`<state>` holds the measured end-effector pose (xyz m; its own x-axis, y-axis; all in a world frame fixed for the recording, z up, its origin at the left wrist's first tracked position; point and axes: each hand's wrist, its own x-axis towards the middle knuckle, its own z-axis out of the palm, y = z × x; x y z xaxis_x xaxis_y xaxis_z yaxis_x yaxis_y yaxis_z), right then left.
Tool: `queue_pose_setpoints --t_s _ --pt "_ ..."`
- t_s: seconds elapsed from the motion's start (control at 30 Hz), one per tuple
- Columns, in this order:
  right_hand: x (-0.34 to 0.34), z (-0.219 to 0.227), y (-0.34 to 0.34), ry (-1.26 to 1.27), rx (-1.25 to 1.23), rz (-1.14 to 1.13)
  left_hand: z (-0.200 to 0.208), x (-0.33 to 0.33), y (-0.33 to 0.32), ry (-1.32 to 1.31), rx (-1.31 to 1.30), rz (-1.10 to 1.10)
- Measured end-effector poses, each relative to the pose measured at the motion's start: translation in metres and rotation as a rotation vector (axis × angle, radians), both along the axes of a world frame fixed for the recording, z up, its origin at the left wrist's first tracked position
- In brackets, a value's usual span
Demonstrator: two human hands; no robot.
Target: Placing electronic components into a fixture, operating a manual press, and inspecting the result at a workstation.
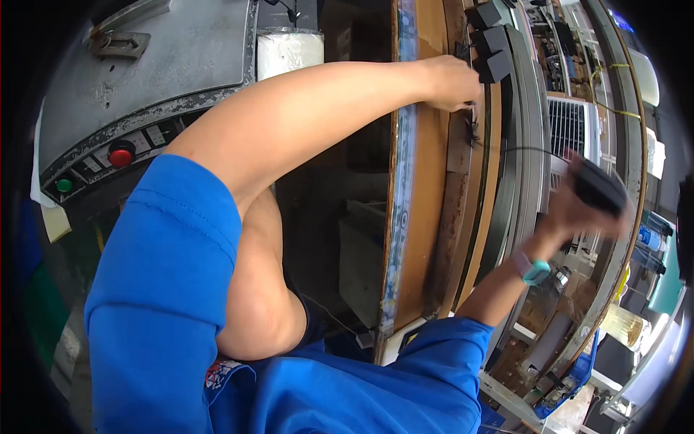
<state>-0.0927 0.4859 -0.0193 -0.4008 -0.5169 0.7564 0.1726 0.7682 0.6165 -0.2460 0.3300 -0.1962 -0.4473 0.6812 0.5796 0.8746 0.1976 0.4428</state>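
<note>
My left hand (450, 83) reaches across to a long wooden ledge, its fingers curled closed. What they grip is mostly hidden; a small dark tangle of thin cable (471, 132) hangs just below the fingertips. Beside the knuckles, several black box-shaped pieces (494, 65) stand in a row on the ledge. Farther right, my right hand (584, 206), blurred by motion, holds a similar black box-shaped piece (600, 188) against its fingers. A thin black cable (531, 149) stretches between that piece and the area below my left hand. A light teal watch (536, 272) is on my right wrist.
At left stands a grey metal machine (173, 54) with a red button (121, 154) and a green button (64, 185). A white cylinder (290, 54) is behind my left forearm. Metal rails (531, 108) run beyond the ledge, by a white grille (566, 124). A blue bin (578, 376) lies lower right.
</note>
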Motion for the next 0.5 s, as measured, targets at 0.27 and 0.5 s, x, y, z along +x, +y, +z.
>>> queue_pose_setpoints --t_s 0.27,0.5 --pt "0.006 0.024 0.029 0.143 -0.6 0.347 0.007 0.003 0.002 0.015 0.004 -0.045" --pt "-0.002 -0.025 0.013 -0.037 -0.612 0.27 -0.002 0.001 0.0 -0.026 0.176 0.009"
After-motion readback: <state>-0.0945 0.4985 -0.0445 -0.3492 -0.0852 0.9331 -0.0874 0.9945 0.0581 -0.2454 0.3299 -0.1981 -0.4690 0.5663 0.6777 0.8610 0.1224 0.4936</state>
